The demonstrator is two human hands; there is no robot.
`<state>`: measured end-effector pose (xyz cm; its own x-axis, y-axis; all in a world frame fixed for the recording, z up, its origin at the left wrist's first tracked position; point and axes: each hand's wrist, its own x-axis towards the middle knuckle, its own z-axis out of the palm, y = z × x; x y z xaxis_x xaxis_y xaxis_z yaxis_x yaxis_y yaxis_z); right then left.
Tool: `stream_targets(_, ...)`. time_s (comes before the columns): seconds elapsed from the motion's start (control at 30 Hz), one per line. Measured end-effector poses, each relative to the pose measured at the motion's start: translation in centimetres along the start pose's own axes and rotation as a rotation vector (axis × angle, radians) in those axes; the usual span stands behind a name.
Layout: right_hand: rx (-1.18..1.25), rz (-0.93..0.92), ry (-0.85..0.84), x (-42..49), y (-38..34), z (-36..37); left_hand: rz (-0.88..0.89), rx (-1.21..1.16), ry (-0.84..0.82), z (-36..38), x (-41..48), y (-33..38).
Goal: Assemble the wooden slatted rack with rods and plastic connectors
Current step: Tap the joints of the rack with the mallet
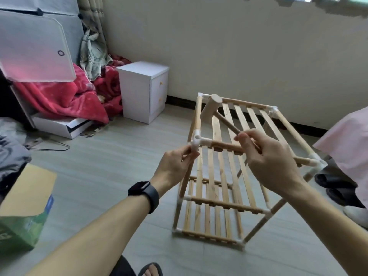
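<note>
Head view: grey floor [119,166], white cabinet [143,90] by wall [239,46]; left grip [175,166] tight on connector [196,141], right grip [268,156] on mallet handle [227,122].

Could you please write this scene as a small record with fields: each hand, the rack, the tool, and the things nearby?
left hand: pinches the white corner connector at the near-left top corner
right hand: holds the wooden mallet by its handle
wooden rack: upright on the floor, slatted shelves in place
tool position: mallet's head above the far-left part of the top shelf
nearby: white cabinet, red blanket, green carton
</note>
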<state>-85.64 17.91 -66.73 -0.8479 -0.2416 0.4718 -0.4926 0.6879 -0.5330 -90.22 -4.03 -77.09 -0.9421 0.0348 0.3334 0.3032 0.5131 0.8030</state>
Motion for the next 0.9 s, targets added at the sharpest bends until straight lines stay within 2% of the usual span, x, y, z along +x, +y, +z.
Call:
stream_targets(0.03,-0.02,-0.008,0.001,0.0,-0.1,0.1,0.003,0.004,0.0,0.0,0.0,0.0)
stream_targets(0.13,-0.156,0.006,-0.165,-0.1,-0.2,0.5,0.005,0.002,-0.003,0.0,0.0,-0.1)
stream_targets(0.27,-0.137,-0.03,-0.041,0.0,-0.7,0.4,0.029,0.024,0.001,0.2,0.1,-0.3)
stream_targets(0.37,-0.126,0.049,-0.197,0.3,-0.8,0.3,0.034,0.025,0.004,0.1,0.1,-0.3)
stream_targets(0.47,-0.082,0.036,-0.071,0.5,-1.1,-0.2,0.044,0.038,-0.005,0.1,0.1,-0.4)
stream_targets(0.57,-0.116,0.078,-0.216,0.4,-1.2,-0.2,0.056,0.024,0.005,0.1,0.2,-0.7)
stream_targets(0.6,-0.135,0.072,-0.216,0.3,-1.3,-0.2,0.053,0.027,0.003,0.2,0.2,-0.7)
stream_targets(0.7,-0.056,0.036,-0.059,0.3,-1.3,-0.3,0.048,0.03,-0.01,0.1,0.1,-0.3)
stream_targets(0.8,-0.142,0.071,-0.208,0.0,-0.8,0.5,0.049,0.023,-0.006,0.1,0.1,-0.4)
stream_targets(0.9,-0.141,0.087,-0.096,-0.1,-0.1,1.0,0.013,-0.092,-0.058,-0.4,0.3,-0.4)
